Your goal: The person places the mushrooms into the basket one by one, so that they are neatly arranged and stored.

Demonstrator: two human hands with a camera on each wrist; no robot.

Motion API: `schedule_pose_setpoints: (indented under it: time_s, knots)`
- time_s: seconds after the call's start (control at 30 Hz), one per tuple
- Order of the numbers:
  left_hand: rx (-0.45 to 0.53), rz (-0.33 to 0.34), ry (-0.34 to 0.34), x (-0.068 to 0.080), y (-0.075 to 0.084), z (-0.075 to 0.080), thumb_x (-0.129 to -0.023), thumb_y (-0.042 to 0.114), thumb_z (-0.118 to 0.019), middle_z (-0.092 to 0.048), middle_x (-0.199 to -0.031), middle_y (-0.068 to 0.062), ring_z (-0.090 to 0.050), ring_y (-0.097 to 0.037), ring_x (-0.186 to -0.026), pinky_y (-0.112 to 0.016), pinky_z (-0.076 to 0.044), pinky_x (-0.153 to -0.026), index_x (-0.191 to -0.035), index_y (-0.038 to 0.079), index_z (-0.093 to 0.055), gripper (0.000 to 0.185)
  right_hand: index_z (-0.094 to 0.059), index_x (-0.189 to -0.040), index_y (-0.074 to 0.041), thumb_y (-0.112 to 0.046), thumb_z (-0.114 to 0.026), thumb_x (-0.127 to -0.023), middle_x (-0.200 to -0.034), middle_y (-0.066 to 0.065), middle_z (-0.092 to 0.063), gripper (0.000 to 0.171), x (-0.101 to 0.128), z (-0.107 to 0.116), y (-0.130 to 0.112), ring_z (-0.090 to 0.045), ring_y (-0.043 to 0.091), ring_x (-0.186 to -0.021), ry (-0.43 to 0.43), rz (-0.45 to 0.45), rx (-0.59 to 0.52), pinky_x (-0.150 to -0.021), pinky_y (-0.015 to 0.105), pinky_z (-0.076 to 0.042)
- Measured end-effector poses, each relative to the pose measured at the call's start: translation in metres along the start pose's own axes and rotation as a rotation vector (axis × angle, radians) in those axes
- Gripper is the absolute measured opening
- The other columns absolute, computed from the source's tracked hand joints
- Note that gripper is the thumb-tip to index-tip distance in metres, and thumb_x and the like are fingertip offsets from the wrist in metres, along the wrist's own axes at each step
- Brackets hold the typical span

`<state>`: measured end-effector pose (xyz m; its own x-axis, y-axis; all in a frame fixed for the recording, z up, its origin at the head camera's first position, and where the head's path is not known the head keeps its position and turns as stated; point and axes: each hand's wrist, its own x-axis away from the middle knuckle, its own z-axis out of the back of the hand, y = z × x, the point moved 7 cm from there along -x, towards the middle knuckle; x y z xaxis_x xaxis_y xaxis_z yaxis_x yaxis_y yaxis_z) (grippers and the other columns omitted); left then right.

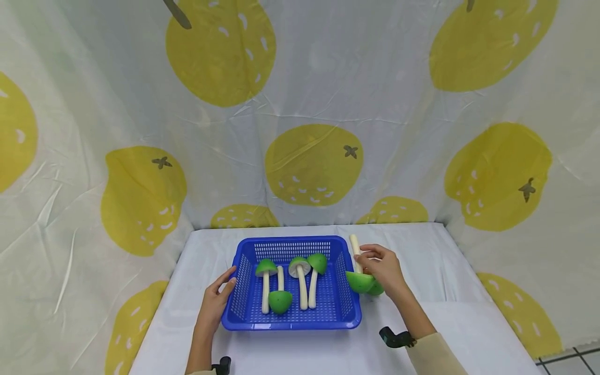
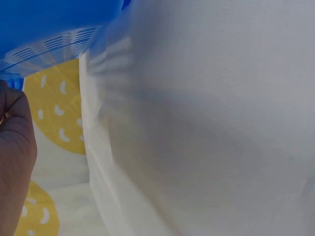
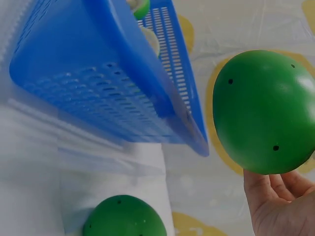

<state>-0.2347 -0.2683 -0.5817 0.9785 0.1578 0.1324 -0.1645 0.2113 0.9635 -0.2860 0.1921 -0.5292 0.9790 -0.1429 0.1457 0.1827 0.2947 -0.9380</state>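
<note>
My right hand (image 1: 383, 266) pinches the pale stem of a toy mushroom (image 1: 359, 283), its green cap pointing down just beyond the basket's right rim. In the right wrist view that cap (image 3: 263, 113) covers part of the hand (image 3: 285, 201). Behind it, a second green toy mushroom (image 1: 376, 288) lies on the table, mostly hidden. My left hand (image 1: 215, 298) touches the left rim of the blue plastic basket (image 1: 292, 326) with extended fingers; the left wrist view shows only part of this hand (image 2: 15, 132). Several green-capped toy mushrooms (image 1: 280, 302) with white stems lie inside the basket.
A white cloth covers the table (image 1: 445, 328). Behind and at both sides hangs a pale curtain (image 1: 319, 104) printed with yellow fruit. Grey floor tiles (image 1: 572, 360) show at the lower right.
</note>
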Motion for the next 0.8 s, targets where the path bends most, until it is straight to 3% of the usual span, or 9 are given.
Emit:
schedule_pose_setpoints:
  time_s: [0.27, 0.8]
  knots:
    - [-0.015, -0.026, 0.019, -0.013, -0.026, 0.001, -0.103, 0.042, -0.061, -0.054, -0.139, -0.016, -0.038, -0.035, -0.146, -0.067, -0.013, -0.124, -0.15, 0.026, -0.056, 0.05, -0.067, -0.127, -0.005, -0.025, -0.079, -0.091, -0.108, 0.015, -0.068, 0.042, 0.0, -0.018, -0.006, -0.07, 0.017, -0.081, -0.025, 0.023, -0.032, -0.069, 0.028, -0.062]
    - [-0.013, -0.028, 0.022, -0.011, -0.025, 0.001, -0.103, 0.043, -0.061, -0.054, -0.139, -0.017, -0.036, -0.036, -0.148, -0.068, -0.01, -0.124, -0.15, 0.025, -0.056, 0.05, -0.067, -0.126, -0.005, -0.022, -0.079, -0.092, -0.104, 0.014, -0.069, 0.041, 0.006, -0.05, -0.005, -0.071, 0.016, -0.076, -0.087, 0.068, -0.046, -0.067, 0.029, -0.062]
